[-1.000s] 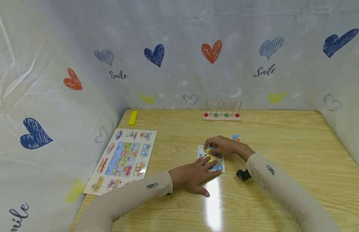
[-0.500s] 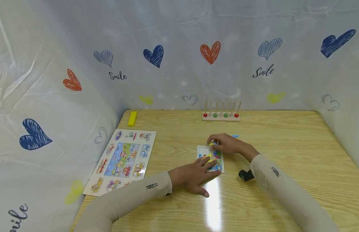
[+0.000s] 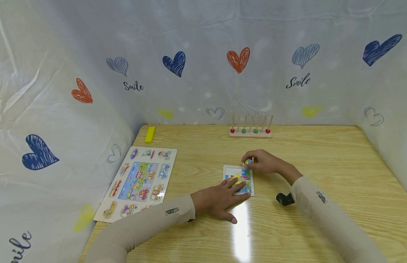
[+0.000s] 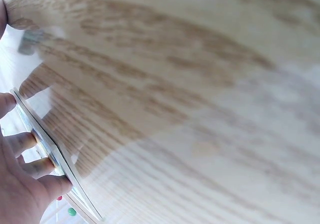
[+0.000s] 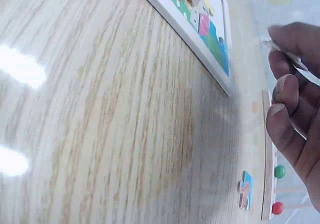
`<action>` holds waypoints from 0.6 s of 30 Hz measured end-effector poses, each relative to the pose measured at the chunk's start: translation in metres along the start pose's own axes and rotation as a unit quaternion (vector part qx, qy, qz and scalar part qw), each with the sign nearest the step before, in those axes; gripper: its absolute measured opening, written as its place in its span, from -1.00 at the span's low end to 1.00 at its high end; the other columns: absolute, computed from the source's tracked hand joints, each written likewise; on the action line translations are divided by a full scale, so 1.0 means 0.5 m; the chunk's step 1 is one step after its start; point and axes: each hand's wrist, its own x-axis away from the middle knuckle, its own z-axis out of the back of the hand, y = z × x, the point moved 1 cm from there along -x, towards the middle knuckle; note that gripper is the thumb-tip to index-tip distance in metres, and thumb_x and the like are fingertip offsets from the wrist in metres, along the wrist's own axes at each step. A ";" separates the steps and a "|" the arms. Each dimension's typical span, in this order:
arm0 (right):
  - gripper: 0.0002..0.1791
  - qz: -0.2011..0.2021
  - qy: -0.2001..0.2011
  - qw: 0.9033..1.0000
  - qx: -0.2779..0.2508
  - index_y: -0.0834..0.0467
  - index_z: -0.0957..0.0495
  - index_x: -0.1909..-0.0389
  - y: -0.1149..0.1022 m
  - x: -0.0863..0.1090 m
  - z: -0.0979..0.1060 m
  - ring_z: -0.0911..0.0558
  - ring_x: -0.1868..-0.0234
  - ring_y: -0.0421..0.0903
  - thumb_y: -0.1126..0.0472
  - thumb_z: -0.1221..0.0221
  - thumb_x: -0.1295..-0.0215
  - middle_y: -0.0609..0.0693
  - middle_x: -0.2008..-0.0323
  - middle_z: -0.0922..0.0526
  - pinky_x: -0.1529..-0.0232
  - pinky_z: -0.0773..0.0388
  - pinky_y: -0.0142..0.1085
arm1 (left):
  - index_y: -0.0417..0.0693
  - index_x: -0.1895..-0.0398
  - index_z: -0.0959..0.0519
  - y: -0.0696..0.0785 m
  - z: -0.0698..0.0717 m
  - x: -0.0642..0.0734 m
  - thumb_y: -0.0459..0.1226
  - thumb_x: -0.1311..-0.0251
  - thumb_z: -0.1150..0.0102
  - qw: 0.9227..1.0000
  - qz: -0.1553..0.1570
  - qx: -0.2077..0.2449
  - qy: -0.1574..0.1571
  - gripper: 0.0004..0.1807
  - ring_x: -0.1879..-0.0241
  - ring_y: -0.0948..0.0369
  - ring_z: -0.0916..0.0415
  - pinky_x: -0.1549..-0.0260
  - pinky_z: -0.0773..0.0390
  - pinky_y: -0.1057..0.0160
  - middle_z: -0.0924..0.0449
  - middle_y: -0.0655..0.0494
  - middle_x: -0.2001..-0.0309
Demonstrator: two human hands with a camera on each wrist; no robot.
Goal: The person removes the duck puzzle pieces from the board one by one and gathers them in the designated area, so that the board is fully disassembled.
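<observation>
My left hand (image 3: 219, 199) lies with fingers spread over a small white-framed jigsaw puzzle (image 3: 233, 170), covering much of its picture. In the left wrist view its fingertips rest on the puzzle's frame (image 4: 60, 156). Just above the puzzle's far right corner, my right hand (image 3: 264, 161) pinches a blue and yellow puzzle piece (image 3: 247, 162) between thumb and fingers. The right wrist view shows that piece edge-on (image 5: 286, 55), raised clear of the frame. A bare white area shows in the puzzle's upper part. A loose blue and orange piece (image 5: 245, 190) lies on the table.
A large peg puzzle board (image 3: 167, 160) with vehicle pictures lies at the left. A yellow block (image 3: 150, 134) is at the far left corner. At the back stands a wooden peg stand (image 3: 250, 134) with red and green beads. A black device (image 3: 284, 199) sits by the right wrist.
My right hand has lifted the blue and yellow piece out of the puzzle and moved it right and slightly away, baring white backing. The left hand has stayed in place.
</observation>
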 end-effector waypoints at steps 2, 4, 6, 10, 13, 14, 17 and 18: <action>-0.69 -0.003 -0.004 1.000 -0.003 0.21 -0.60 -0.09 0.003 0.004 0.001 -0.46 0.44 -0.20 0.21 -0.27 -0.38 0.04 0.07 -0.67 0.31 -0.49 -0.34 | 0.31 -0.65 0.23 0.000 0.001 0.000 0.46 -0.27 0.20 1.000 0.000 0.003 -0.001 0.01 -0.61 -0.13 0.34 -0.53 0.02 -0.11 0.35 -0.01 -0.65; -0.63 -0.007 -0.002 1.000 -0.009 0.21 -0.54 -0.17 0.005 0.009 0.003 -0.44 0.49 -0.19 0.22 -0.26 -0.39 0.06 0.10 -0.63 0.35 -0.48 -0.33 | 0.31 -0.65 0.23 -0.001 0.001 0.000 0.45 -0.27 0.19 1.000 0.002 0.007 -0.002 0.01 -0.62 -0.12 0.35 -0.53 0.03 -0.11 0.35 0.00 -0.65; -0.57 -0.014 0.004 1.000 -0.012 0.22 -0.48 -0.21 0.006 0.015 0.004 -0.43 0.51 -0.18 0.22 -0.26 -0.39 0.08 0.16 -0.58 0.38 -0.48 -0.32 | 0.32 -0.65 0.23 -0.001 0.002 0.000 0.45 -0.27 0.18 1.000 0.002 0.009 -0.003 0.01 -0.62 -0.11 0.36 -0.53 0.03 -0.10 0.35 0.00 -0.65; -0.54 -0.029 0.022 0.999 -0.015 0.24 -0.41 -0.20 0.010 0.026 0.007 -0.49 0.46 -0.16 0.18 -0.28 -0.37 0.06 0.23 -0.57 0.35 -0.50 -0.31 | 0.31 -0.65 0.24 -0.001 -0.002 -0.002 0.46 -0.27 0.21 1.000 -0.003 0.008 0.000 0.01 -0.61 -0.12 0.36 -0.53 0.03 -0.11 0.35 -0.02 -0.65; -0.58 -0.033 0.039 0.999 -0.011 0.21 -0.42 -0.14 0.013 0.035 0.009 -0.51 0.41 -0.16 0.18 -0.30 -0.36 0.04 0.25 -0.58 0.33 -0.50 -0.33 | 0.30 -0.65 0.23 -0.001 -0.006 -0.003 0.46 -0.27 0.23 1.000 -0.007 0.006 0.002 0.01 -0.61 -0.13 0.35 -0.53 0.04 -0.11 0.35 -0.03 -0.65; -0.59 -0.031 0.045 0.998 -0.009 0.20 -0.43 -0.13 0.014 0.037 0.009 -0.51 0.42 -0.16 0.19 -0.30 -0.36 0.04 0.26 -0.59 0.34 -0.50 -0.33 | 0.29 -0.65 0.23 0.000 -0.006 -0.003 0.46 -0.28 0.22 1.000 -0.008 0.007 0.003 0.00 -0.61 -0.14 0.35 -0.53 0.04 -0.11 0.35 -0.04 -0.65; -0.63 -0.022 0.062 0.998 0.001 0.17 -0.49 -0.12 0.018 0.044 0.008 -0.48 0.46 -0.17 0.21 -0.30 -0.35 0.04 0.24 -0.60 0.39 -0.48 -0.34 | 0.27 -0.65 0.20 0.000 -0.005 -0.001 0.44 -0.28 0.19 1.000 -0.008 0.009 0.006 0.00 -0.61 -0.15 0.34 -0.53 0.03 -0.12 0.34 -0.04 -0.65; -0.63 -0.018 0.067 0.998 0.005 0.17 -0.51 -0.13 0.019 0.046 0.007 -0.47 0.46 -0.18 0.21 -0.30 -0.35 0.04 0.23 -0.61 0.40 -0.47 -0.34 | 0.27 -0.65 0.19 0.001 -0.005 0.001 0.44 -0.28 0.18 1.000 -0.009 0.010 0.007 0.00 -0.61 -0.16 0.33 -0.52 0.02 -0.12 0.33 -0.05 -0.65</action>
